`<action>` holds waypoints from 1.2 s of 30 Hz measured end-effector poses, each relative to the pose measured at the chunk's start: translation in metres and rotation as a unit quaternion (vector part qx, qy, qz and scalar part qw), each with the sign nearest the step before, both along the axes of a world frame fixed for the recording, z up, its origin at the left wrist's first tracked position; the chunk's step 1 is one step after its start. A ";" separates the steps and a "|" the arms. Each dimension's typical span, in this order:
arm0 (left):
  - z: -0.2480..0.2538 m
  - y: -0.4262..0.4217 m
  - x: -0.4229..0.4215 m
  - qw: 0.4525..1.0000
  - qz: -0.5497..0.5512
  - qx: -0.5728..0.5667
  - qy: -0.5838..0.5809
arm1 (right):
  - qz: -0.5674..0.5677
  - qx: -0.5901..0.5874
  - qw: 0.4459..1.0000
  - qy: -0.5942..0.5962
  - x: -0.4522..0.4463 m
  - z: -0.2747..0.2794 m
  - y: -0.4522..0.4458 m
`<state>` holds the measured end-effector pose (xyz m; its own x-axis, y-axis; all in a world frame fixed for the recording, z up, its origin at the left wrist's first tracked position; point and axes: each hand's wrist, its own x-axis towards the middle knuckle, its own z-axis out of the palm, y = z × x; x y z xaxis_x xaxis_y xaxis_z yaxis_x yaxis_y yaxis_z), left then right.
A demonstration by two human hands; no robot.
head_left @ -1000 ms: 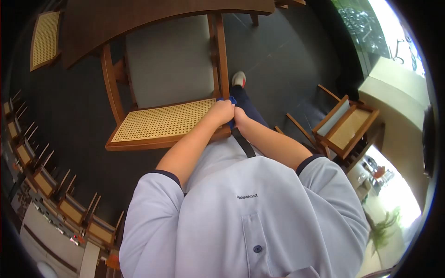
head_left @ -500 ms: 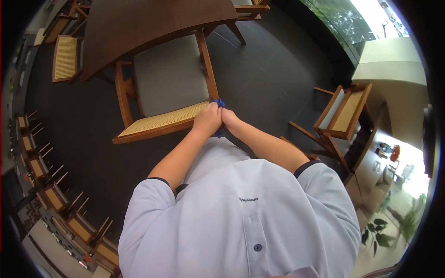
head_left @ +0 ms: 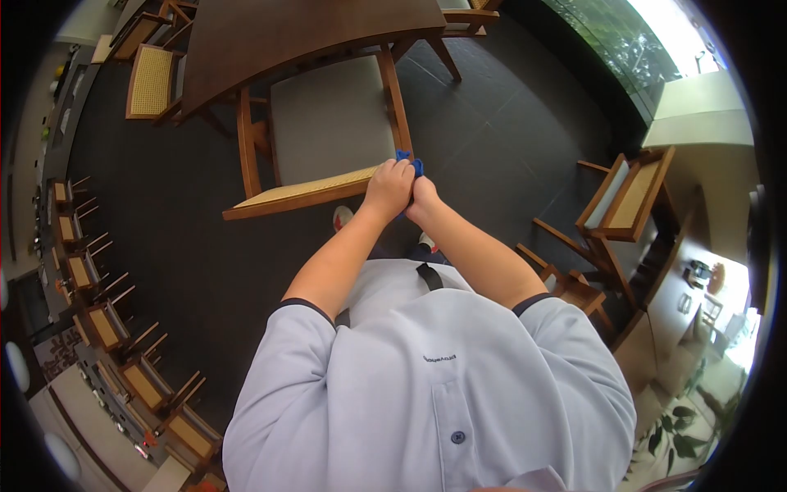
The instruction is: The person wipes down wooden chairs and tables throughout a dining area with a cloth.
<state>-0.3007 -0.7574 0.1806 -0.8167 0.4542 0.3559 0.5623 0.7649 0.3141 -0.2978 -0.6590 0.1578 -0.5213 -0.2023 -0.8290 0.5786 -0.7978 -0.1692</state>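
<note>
A blue cloth is bunched between my two hands at the right end of a chair's back. The chair has a grey seat, wooden arms and a woven cane backrest that faces me. My left hand is closed, its fingers over the cloth by the top rail's corner. Close against it, my right hand is closed around the cloth too. The fingertips are partly hidden, and so is the part of the rail beneath the hands.
A dark wooden table stands beyond the chair. More chairs are at its far left and at the right. Several stools line the left side. My shoes show on the dark tiled floor below the backrest.
The chair and table sit further right and higher in view. My hands remain together at the same corner, the cloth shifted slightly in them. My shoes have come into sight.
</note>
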 end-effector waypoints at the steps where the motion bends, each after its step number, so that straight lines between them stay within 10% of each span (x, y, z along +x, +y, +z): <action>1: 0.000 -0.003 -0.001 1.000 -0.006 0.000 0.012 | -0.017 -0.007 1.000 -0.004 0.000 0.001 -0.006; 13: -0.005 -0.163 0.022 0.996 -0.055 0.040 -0.054 | -0.195 -0.032 0.979 -0.039 0.029 -0.015 -0.165; 36: -0.017 -0.448 0.084 0.992 0.124 0.013 -0.038 | -0.037 -0.107 0.989 -0.091 0.058 -0.012 -0.440</action>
<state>-0.2171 -1.2051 0.1640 -0.9268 0.2286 0.2981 0.3328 0.8677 0.3693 -0.2402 -1.0990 0.1462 -0.3872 -0.3501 -0.8529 0.5220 -0.8458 0.1102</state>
